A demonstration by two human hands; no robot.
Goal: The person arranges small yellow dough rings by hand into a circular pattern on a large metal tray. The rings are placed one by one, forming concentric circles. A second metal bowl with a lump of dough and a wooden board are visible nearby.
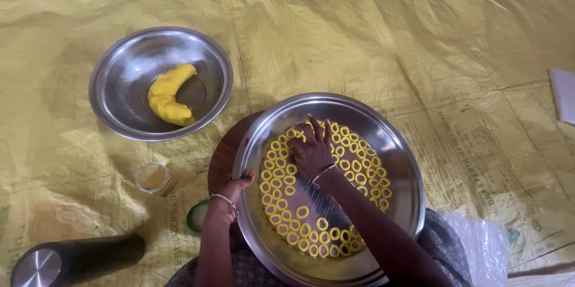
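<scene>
1. A large round steel plate (400, 203) rests on the person's lap and partly over a round wooden board (224, 155). Its inside is shiny, with a raised rim.
2. Small yellow dough rings (281, 209) lie flat inside the plate, set side by side in curved rows that follow the rim. They form a broad arc down the left side, along the near edge and up the right side; the middle of the plate is bare metal.
3. The rings are alike in size, each with an open hole, bright yellow and smooth.
4. The right hand (311, 149) is palm down at the far part of the plate, fingers spread a little, fingertips on the rings there. A bangle sits on its wrist.
5. The left hand (235, 188) grips the plate's left rim, thumb over the edge, fingers closed on it. It too wears a bangle.
6. Farther left, a steel bowl (120, 71) holds a curved lump of yellow dough (169, 95).
7. A small glass jar (154, 178) stands near the board, its green lid (196, 216) lies nearby, and a dark cylinder with a steel end (72, 260) lies at the near left.
8. Everything sits on a yellow woven sheet (371, 41).
</scene>
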